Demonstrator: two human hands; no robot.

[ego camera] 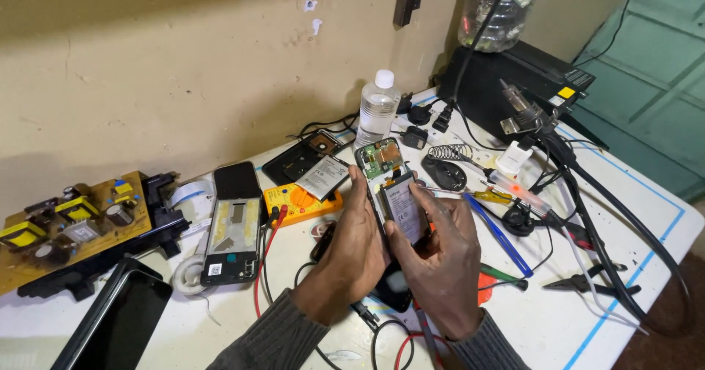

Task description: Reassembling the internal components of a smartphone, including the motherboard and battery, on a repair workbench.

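Observation:
An opened phone (383, 166) with its back off is held upright over the white table, its green circuit board at the top and a grey battery (403, 207) below it. My left hand (351, 252) grips the phone's left edge. My right hand (440, 256) holds the right side, fingers lying over the battery's lower part. Both wrists come out of grey sleeves at the bottom.
Left of my hands lie a phone frame (231, 241), a yellow multimeter (305, 202) under a loose battery (323, 177), a brown circuit board (70, 227) and a dark tablet (117, 318). A plastic bottle (378, 109) stands behind; cables, pliers (591, 280) and a black box (514, 76) crowd the right.

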